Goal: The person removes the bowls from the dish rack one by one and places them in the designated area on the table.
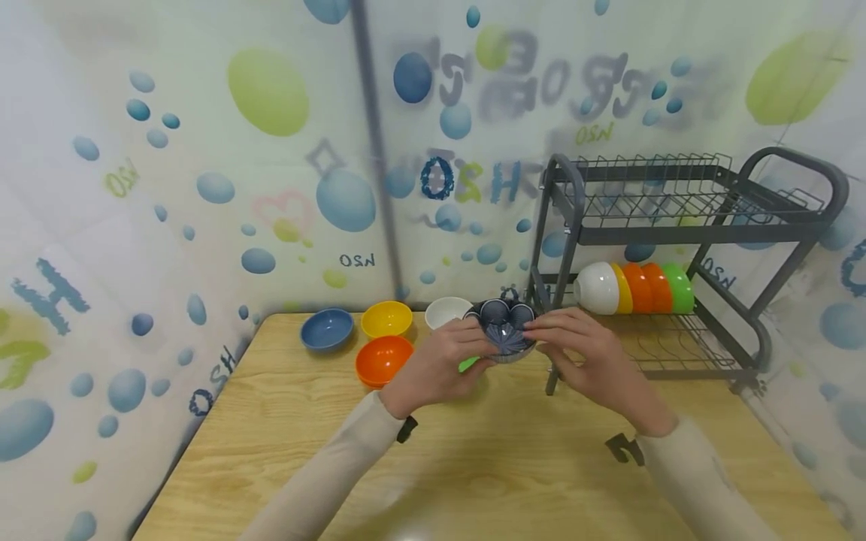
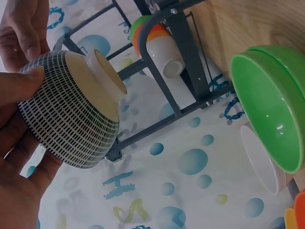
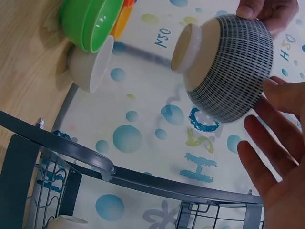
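Both hands hold a blue-and-white patterned bowl (image 1: 506, 336) in the air above the table, its inside facing the head camera. The left hand (image 1: 443, 361) grips its left rim, thumb outside, in the left wrist view (image 2: 21, 138). At the opposite rim, the right hand (image 1: 588, 364) pinches the bowl between thumb and fingers, with the other fingers spread in the right wrist view (image 3: 286, 157). The outside of the bowl (image 3: 233, 67) carries small dark dashes, and its foot is plain cream. Green bowls (image 2: 271, 109), one inside another, lie below, mostly hidden in the head view.
On the wooden table (image 1: 284, 451) stand a blue bowl (image 1: 328, 330), a yellow bowl (image 1: 387, 321), an orange bowl (image 1: 384, 362) and a white bowl (image 1: 446, 311). At the right is a two-tier dark dish rack (image 1: 683, 234); several bowls (image 1: 598, 288) stand on edge in its lower tier.
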`<act>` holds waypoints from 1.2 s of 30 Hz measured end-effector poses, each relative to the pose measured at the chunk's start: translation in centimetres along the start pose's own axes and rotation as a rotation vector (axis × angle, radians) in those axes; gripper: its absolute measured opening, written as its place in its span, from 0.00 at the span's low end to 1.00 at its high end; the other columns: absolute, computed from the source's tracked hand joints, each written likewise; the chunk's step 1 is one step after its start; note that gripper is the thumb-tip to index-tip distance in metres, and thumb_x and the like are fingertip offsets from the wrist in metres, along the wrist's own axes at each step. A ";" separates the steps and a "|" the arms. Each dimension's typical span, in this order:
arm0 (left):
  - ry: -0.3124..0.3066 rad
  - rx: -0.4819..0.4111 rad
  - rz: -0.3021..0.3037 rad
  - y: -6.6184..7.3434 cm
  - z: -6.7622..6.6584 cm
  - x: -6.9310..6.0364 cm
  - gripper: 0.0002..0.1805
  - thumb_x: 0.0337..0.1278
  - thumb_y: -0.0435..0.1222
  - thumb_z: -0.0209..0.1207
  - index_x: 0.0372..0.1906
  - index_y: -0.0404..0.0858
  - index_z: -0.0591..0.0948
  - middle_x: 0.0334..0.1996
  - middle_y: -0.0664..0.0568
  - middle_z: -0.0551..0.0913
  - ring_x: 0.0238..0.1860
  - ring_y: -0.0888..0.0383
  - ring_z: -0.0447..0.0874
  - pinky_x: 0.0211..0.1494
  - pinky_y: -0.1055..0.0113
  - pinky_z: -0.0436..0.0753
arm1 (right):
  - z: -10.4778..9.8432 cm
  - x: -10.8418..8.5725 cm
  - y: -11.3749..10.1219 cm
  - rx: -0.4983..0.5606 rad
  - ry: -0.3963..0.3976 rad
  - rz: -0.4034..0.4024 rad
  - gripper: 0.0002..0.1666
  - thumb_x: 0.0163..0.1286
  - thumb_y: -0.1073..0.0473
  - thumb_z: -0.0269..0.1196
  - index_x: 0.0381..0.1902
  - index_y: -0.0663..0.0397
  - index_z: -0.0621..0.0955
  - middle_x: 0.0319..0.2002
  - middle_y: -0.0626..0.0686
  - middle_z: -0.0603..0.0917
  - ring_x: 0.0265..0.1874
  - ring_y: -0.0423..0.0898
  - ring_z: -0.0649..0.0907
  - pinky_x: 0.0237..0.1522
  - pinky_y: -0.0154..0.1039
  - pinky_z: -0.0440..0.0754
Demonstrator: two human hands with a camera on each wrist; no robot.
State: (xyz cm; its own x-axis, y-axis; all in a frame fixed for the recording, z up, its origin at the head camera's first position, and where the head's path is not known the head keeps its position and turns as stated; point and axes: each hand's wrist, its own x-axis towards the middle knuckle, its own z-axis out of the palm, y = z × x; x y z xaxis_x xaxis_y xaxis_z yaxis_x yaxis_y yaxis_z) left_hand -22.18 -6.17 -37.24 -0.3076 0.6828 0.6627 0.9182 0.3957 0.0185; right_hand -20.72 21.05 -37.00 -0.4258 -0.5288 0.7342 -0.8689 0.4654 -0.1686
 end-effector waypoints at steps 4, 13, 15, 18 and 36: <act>0.018 0.001 -0.022 -0.5 -0.2 -0.5 0.05 0.57 0.32 0.72 0.38 0.41 0.90 0.36 0.56 0.89 0.38 0.60 0.80 0.47 0.71 0.81 | -0.3 0.5 0.7 -0.047 0.087 0.058 0.18 0.72 0.58 0.68 0.57 0.57 0.86 0.57 0.57 0.86 0.57 0.53 0.81 0.69 0.22 0.67; 0.046 0.009 -0.100 -2.1 -1.4 -1.9 0.05 0.58 0.30 0.71 0.39 0.40 0.90 0.37 0.55 0.90 0.39 0.59 0.79 0.46 0.69 0.81 | -1.1 1.9 2.4 -0.123 0.341 0.476 0.26 0.67 0.60 0.71 0.63 0.55 0.82 0.59 0.58 0.85 0.57 0.56 0.81 0.59 0.26 0.72; 0.053 0.024 -0.120 -2.5 -1.7 -2.4 0.05 0.58 0.30 0.71 0.39 0.40 0.90 0.38 0.55 0.90 0.40 0.58 0.79 0.47 0.68 0.81 | -1.4 2.2 2.8 -0.069 0.328 0.601 0.28 0.71 0.54 0.68 0.66 0.55 0.79 0.62 0.57 0.83 0.59 0.56 0.80 0.62 0.33 0.75; 0.064 0.045 -0.142 -3.1 -2.0 -3.2 0.05 0.57 0.29 0.71 0.39 0.39 0.90 0.37 0.54 0.91 0.40 0.57 0.79 0.47 0.66 0.81 | -1.6 2.6 3.4 0.017 0.287 0.736 0.34 0.73 0.46 0.65 0.71 0.53 0.74 0.66 0.56 0.80 0.65 0.56 0.78 0.72 0.48 0.74; 0.203 0.221 -0.280 -7.3 -4.2 -9.6 0.06 0.49 0.26 0.72 0.34 0.36 0.91 0.29 0.50 0.90 0.33 0.54 0.82 0.39 0.59 0.84 | -1.4 4.5 7.0 0.267 0.235 0.899 0.34 0.74 0.37 0.61 0.64 0.57 0.79 0.64 0.59 0.81 0.68 0.54 0.78 0.72 0.54 0.73</act>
State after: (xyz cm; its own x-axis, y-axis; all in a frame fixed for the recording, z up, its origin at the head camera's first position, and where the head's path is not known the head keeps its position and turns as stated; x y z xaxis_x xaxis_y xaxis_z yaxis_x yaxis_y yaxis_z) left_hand -24.85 -18.20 -40.57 -0.4622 0.4035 0.7897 0.7232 0.6868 0.0724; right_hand -28.36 22.96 -33.97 -0.9238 0.1151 0.3652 -0.2837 0.4348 -0.8547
